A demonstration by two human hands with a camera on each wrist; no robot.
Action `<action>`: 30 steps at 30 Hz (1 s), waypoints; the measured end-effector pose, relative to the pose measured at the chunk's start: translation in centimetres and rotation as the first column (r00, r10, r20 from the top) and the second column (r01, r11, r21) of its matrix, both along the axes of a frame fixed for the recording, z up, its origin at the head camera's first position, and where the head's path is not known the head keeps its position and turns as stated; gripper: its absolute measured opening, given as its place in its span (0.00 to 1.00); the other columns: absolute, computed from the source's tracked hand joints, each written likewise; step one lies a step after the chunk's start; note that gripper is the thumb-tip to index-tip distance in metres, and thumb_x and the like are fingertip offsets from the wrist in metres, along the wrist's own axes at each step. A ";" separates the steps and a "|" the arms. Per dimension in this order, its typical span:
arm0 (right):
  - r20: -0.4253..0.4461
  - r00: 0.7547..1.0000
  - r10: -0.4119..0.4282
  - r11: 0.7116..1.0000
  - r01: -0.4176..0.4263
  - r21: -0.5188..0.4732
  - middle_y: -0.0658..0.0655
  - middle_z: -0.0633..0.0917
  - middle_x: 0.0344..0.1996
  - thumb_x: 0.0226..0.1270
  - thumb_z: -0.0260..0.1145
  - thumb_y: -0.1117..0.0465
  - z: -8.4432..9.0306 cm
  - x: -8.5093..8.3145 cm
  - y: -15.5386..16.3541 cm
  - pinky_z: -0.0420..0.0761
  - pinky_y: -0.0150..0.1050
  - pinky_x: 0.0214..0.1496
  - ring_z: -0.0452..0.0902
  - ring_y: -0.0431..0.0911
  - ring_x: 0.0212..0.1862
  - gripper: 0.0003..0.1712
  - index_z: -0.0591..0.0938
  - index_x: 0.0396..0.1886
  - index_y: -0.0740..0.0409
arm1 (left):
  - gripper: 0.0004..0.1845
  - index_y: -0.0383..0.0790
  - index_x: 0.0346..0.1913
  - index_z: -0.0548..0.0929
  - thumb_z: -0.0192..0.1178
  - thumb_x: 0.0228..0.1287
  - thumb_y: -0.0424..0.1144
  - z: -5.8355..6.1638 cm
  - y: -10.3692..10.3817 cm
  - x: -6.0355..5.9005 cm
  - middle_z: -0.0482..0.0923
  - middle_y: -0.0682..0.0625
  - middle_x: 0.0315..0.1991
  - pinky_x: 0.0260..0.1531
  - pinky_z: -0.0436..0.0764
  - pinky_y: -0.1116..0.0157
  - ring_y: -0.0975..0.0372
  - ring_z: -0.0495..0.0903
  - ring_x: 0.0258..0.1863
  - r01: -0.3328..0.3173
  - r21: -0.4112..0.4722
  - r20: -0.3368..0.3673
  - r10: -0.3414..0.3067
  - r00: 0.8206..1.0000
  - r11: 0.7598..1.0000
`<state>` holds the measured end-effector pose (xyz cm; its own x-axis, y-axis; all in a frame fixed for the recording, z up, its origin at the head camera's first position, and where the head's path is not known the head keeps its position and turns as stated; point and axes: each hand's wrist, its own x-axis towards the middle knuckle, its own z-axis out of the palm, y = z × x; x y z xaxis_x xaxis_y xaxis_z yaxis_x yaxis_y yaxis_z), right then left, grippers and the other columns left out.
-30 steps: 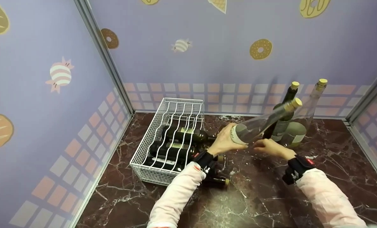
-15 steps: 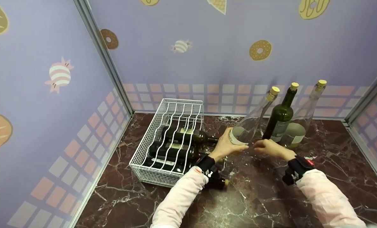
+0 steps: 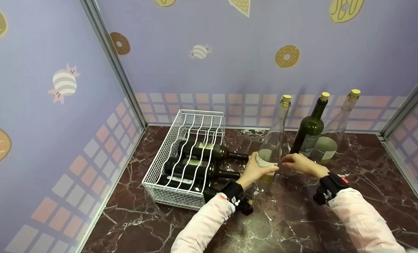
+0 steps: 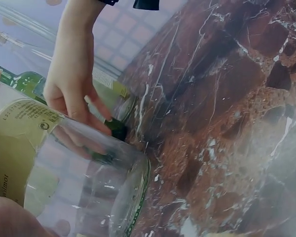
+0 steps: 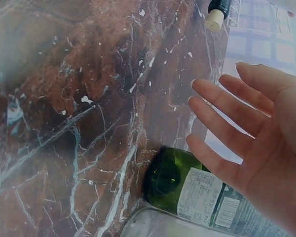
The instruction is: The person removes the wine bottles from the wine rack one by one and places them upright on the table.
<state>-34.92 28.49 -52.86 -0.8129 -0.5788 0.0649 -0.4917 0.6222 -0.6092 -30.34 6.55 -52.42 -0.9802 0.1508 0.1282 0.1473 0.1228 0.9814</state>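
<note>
My left hand (image 3: 255, 173) grips a corked clear glass bottle (image 3: 274, 140) low down, around its label. The bottle stands nearly upright, leaning slightly right, its base close over the marbled surface; the left wrist view shows this clear base (image 4: 106, 182). Just right of it is my right hand (image 3: 302, 164), holding nothing, its fingers (image 5: 232, 106) spread and gently bent in the right wrist view. Behind that hand stands a corked dark green wine bottle (image 3: 311, 128), its lower part partly hidden. A second corked clear bottle (image 3: 326, 142) stands beside the green one.
A white wire basket (image 3: 175, 193) on the left holds several dark wine bottles (image 3: 205, 149) lying down, necks pointing right past its open side. Patterned panels (image 3: 244, 70) enclose the marbled tabletop (image 3: 300, 218) at the back and sides.
The clear bottle in my left hand has swung from a strong rightward tilt to nearly upright, and its base has come lower. The left hand turned with it; my right hand has stayed put.
</note>
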 end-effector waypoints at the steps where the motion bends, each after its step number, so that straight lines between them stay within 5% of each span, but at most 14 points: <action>1: 0.000 1.000 -0.010 1.000 0.010 0.002 0.59 0.82 0.33 0.62 0.59 0.66 0.1 0.0 0.1 0.75 0.43 0.34 0.77 0.50 0.33 0.09 0.81 0.40 0.66 | 0.34 0.42 0.48 0.69 0.75 0.35 0.38 -0.1 0.1 0.0 0.71 0.54 0.36 0.38 0.72 0.66 0.64 0.73 0.34 0.002 0.015 0.005 -0.002 1.000 1.000; 8: 0.032 0.999 -0.033 0.999 0.033 -0.005 0.59 0.82 0.33 0.64 0.58 0.65 0.6 -0.2 0.4 0.76 0.41 0.27 0.78 0.56 0.28 0.12 0.79 0.43 0.70 | 0.32 0.41 0.48 0.70 0.75 0.36 0.38 -0.5 0.4 0.3 0.73 0.53 0.35 0.35 0.74 0.66 0.63 0.74 0.33 -0.018 0.099 0.073 0.010 0.997 0.995; 15: -0.105 0.994 -0.038 0.999 0.036 -0.019 0.60 0.82 0.37 0.63 0.60 0.63 2.1 -0.1 -0.4 0.75 0.47 0.39 0.78 0.51 0.36 0.13 0.80 0.43 0.67 | 0.33 0.37 0.50 0.70 0.73 0.38 0.37 -1.2 0.8 0.6 0.74 0.51 0.36 0.38 0.73 0.65 0.61 0.74 0.34 -0.062 0.182 0.130 0.038 0.991 0.981; 23: -0.216 0.967 -0.133 0.983 0.101 -0.151 0.59 0.82 0.37 0.63 0.60 0.61 5.4 -0.4 -0.8 0.72 0.49 0.43 0.77 0.52 0.39 0.12 0.81 0.43 0.64 | 0.36 0.37 0.53 0.69 0.73 0.37 0.37 -1.4 1.0 0.8 0.74 0.50 0.36 0.39 0.73 0.65 0.60 0.74 0.35 -0.068 0.202 0.161 0.035 0.986 0.977; 26: -0.190 0.965 -0.182 0.964 0.136 -0.228 0.60 0.82 0.38 0.65 0.58 0.61 6.7 -0.5 -1.1 0.74 0.47 0.41 0.77 0.51 0.38 0.14 0.79 0.45 0.65 | 0.40 0.34 0.56 0.66 0.73 0.37 0.37 -1.5 1.0 0.8 0.73 0.49 0.39 0.42 0.71 0.65 0.60 0.73 0.37 -0.083 0.190 0.172 0.050 0.984 0.978; 30: -0.053 0.976 -0.212 0.904 0.176 -0.390 0.66 0.80 0.39 0.69 0.52 0.58 8.5 -0.8 -2.0 0.75 0.47 0.41 0.78 0.49 0.39 0.20 0.74 0.50 0.71 | 0.45 0.31 0.60 0.62 0.73 0.37 0.37 -1.6 0.9 0.7 0.71 0.47 0.43 0.47 0.68 0.65 0.59 0.72 0.41 -0.106 0.175 0.186 0.072 0.980 0.979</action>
